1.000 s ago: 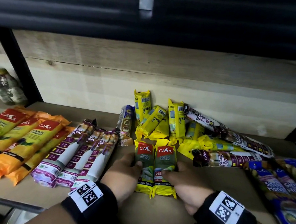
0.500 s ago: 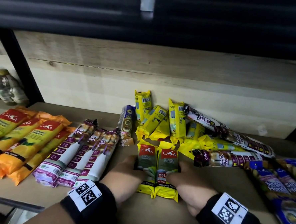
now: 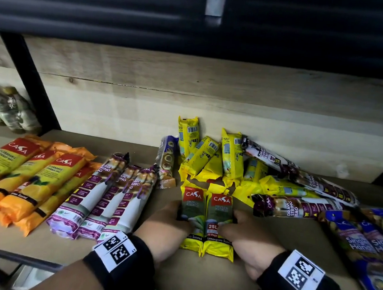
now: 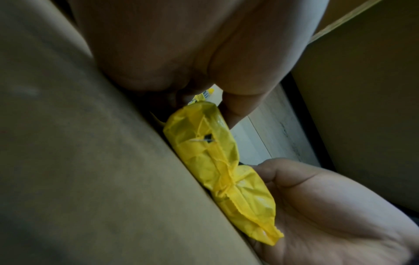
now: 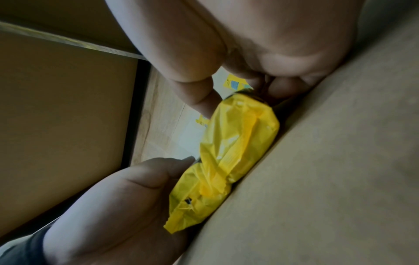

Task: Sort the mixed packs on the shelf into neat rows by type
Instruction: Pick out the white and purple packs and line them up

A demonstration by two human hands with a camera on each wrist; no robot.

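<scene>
Two yellow CASA packs lie side by side on the wooden shelf (image 3: 200, 277), the left pack (image 3: 193, 204) and the right pack (image 3: 220, 210) touching along their length. My left hand (image 3: 179, 214) grips the outer side of the left pack, thumb on top. My right hand (image 3: 234, 219) grips the right pack the same way. The left wrist view shows the crimped yellow pack end (image 4: 204, 152) under my thumb (image 4: 238, 107). The right wrist view shows the other pack end (image 5: 238, 136) beside my curled fingers (image 5: 281, 89).
Orange CASA packs (image 3: 33, 180) and white-purple draw string packs (image 3: 106, 198) lie in rows at left. A loose pile of yellow packs (image 3: 210, 159) and dark draw string packs (image 3: 294, 207) sits behind. Blue packs (image 3: 364, 240) lie at right. Bottles (image 3: 9, 109) stand beyond a black post (image 3: 32, 85).
Both hands have pressed the two yellow packs together and slid them slightly to the right. The other packs have not moved.
</scene>
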